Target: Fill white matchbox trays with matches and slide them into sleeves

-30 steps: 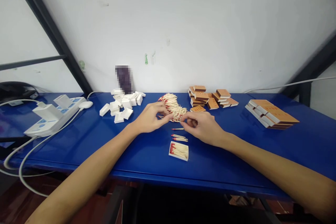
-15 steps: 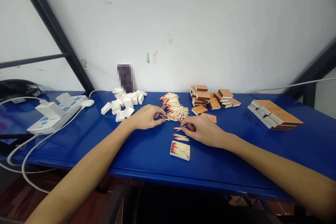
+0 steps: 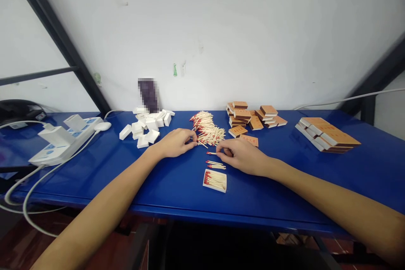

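My right hand (image 3: 238, 156) is closed in a pinch on the pale ends of matches (image 3: 211, 153), their red heads pointing left. At the left edge of a heap of loose matches (image 3: 207, 128), the fingertips of my left hand (image 3: 179, 142) are pressed together; what they hold, if anything, I cannot make out. Below the right fingertips, several matches (image 3: 217, 166) lie in small rows on the blue table (image 3: 177, 181). Nearer the front edge lies a white matchbox tray (image 3: 214, 191), partly filled with matches whose heads face left.
White empty matchbox trays (image 3: 152, 125) are piled at the left back. Orange matchbox covers (image 3: 242, 114) lie heaped behind my right hand, and stacked matchboxes (image 3: 329, 133) stand farther right. A power strip (image 3: 60, 147) with cables occupies the left end. A wall (image 3: 221, 29) rises behind.
The view has shifted slightly. My left fingertips have drawn together at the heap's edge. The matches in my right hand now lie closer together.
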`<control>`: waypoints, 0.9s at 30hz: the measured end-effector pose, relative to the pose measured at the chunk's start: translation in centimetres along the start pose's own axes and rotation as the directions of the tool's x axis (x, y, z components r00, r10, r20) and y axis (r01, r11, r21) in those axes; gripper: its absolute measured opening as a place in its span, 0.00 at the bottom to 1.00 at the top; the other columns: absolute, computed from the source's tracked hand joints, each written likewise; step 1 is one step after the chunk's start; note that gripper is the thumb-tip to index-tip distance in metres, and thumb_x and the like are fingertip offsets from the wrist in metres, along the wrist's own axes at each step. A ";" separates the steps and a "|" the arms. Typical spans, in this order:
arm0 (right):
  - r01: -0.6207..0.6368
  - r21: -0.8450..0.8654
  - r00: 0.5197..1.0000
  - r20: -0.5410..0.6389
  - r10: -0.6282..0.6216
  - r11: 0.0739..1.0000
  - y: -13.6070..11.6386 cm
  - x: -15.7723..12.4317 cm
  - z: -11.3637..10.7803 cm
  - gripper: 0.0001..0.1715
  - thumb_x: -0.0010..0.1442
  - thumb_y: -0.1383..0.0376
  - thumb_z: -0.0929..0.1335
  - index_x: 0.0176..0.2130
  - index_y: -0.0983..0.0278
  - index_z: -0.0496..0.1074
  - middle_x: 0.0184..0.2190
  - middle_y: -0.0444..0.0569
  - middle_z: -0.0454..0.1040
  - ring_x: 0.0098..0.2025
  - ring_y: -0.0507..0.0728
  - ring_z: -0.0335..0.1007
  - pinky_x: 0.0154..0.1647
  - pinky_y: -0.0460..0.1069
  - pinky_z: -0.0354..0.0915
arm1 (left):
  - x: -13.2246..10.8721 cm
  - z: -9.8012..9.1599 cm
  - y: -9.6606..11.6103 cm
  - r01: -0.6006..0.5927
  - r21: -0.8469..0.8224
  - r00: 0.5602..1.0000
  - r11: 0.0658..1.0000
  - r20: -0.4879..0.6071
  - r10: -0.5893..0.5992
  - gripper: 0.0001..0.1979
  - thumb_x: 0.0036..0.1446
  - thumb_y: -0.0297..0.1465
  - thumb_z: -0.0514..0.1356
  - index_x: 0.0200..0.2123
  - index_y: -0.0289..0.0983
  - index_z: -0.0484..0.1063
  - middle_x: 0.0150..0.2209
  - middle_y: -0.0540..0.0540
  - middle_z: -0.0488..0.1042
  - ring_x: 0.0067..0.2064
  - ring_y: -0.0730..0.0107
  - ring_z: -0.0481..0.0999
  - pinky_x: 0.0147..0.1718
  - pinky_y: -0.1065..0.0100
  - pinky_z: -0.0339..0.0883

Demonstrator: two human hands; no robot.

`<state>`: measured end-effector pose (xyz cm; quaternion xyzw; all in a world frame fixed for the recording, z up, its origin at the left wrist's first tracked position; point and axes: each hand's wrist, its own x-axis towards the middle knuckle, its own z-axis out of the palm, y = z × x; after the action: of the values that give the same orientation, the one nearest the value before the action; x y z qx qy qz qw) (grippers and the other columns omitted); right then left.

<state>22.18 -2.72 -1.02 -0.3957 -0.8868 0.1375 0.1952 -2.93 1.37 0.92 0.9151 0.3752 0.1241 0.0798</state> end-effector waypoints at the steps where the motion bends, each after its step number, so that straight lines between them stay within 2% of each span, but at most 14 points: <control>1: 0.005 -0.001 1.000 -0.002 -0.005 1.000 0.0 0.0 0.0 0.09 0.62 0.66 0.64 0.32 0.64 0.72 0.21 0.42 0.67 0.23 0.50 0.58 0.27 0.46 0.52 | 0.0 0.1 0.0 -0.004 0.005 1.000 1.000 -0.003 0.004 0.12 0.64 0.37 0.53 0.36 0.36 0.72 0.29 0.49 0.71 0.29 0.70 0.68 0.31 0.69 0.57; 9: 0.001 -0.016 1.000 -0.005 -0.001 1.000 0.1 0.0 0.1 0.08 0.62 0.67 0.64 0.33 0.63 0.72 0.22 0.41 0.67 0.23 0.50 0.58 0.27 0.46 0.51 | 0.5 1.0 0.5 -0.056 0.023 0.997 0.998 -0.048 0.057 0.13 0.66 0.37 0.52 0.34 0.36 0.70 0.32 0.48 0.72 0.34 0.68 0.69 0.34 0.68 0.58; 15: -0.005 -0.015 1.000 0.014 0.005 1.000 0.0 -0.1 -0.1 0.08 0.63 0.66 0.64 0.33 0.63 0.72 0.22 0.42 0.68 0.23 0.50 0.59 0.27 0.46 0.51 | 0.4 0.6 1.1 -0.087 -0.025 0.996 0.996 -0.003 0.087 0.10 0.65 0.33 0.53 0.42 0.37 0.72 0.29 0.50 0.71 0.30 0.70 0.68 0.32 0.70 0.58; 20: -0.006 -0.022 1.000 0.009 0.006 1.000 -0.1 -0.1 -0.1 0.07 0.63 0.67 0.64 0.33 0.63 0.71 0.22 0.42 0.68 0.23 0.50 0.59 0.27 0.46 0.51 | 0.3 0.5 1.1 -0.098 -0.026 0.995 0.995 0.001 0.098 0.11 0.65 0.32 0.53 0.44 0.38 0.73 0.29 0.51 0.71 0.29 0.72 0.68 0.31 0.70 0.58; 24: -0.009 -0.027 1.000 0.009 0.009 1.000 0.0 0.0 0.0 0.07 0.62 0.67 0.64 0.33 0.64 0.72 0.21 0.41 0.68 0.23 0.50 0.59 0.27 0.46 0.51 | 0.1 0.4 1.0 -0.097 0.020 0.995 0.995 -0.011 0.098 0.11 0.62 0.32 0.55 0.45 0.38 0.73 0.30 0.51 0.72 0.29 0.71 0.69 0.30 0.70 0.58; 27: -0.003 -0.018 1.000 0.005 0.003 1.000 0.0 0.0 0.0 0.08 0.63 0.67 0.64 0.34 0.64 0.72 0.21 0.41 0.68 0.23 0.50 0.59 0.27 0.46 0.51 | 0.0 0.0 0.8 -0.087 0.083 0.996 0.993 -0.021 0.089 0.10 0.58 0.32 0.57 0.42 0.37 0.74 0.31 0.50 0.72 0.30 0.70 0.70 0.32 0.69 0.58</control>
<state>22.17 -2.68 -1.07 -0.3983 -0.8879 0.1307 0.1892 -2.41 0.76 1.14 0.9316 0.3403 0.1232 0.0318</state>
